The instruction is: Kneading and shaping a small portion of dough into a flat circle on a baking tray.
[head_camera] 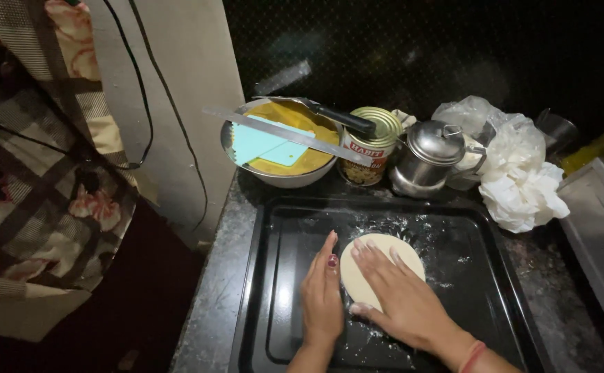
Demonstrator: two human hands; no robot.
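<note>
A round, flat piece of pale dough point(378, 266) lies in the middle of a black tray point(281, 228). The right hand point(402, 293) lies flat on top of the dough, with its fingers straight and a little spread. The left hand point(323, 297) stands on its edge just left of the dough, fingers straight and pressed together, touching the dough's side. White flour is scattered on the tray around the dough.

The tray sits on a dark speckled desk point(212, 297). At the far side of the tray is a metal bowl point(288, 176) with yellow stuff in it. A light blue scraper point(264, 144) lies in the bowl, and a long knife point(295, 137) with a black handle rests across the top. Right of the bowl stands an open tin can point(367, 148). Next comes a small shiny metal pot point(430, 159) with a lid. Far right is a crumpled white plastic bag point(520, 173). On the left hangs a checked cloth with flowers point(39, 152).
</note>
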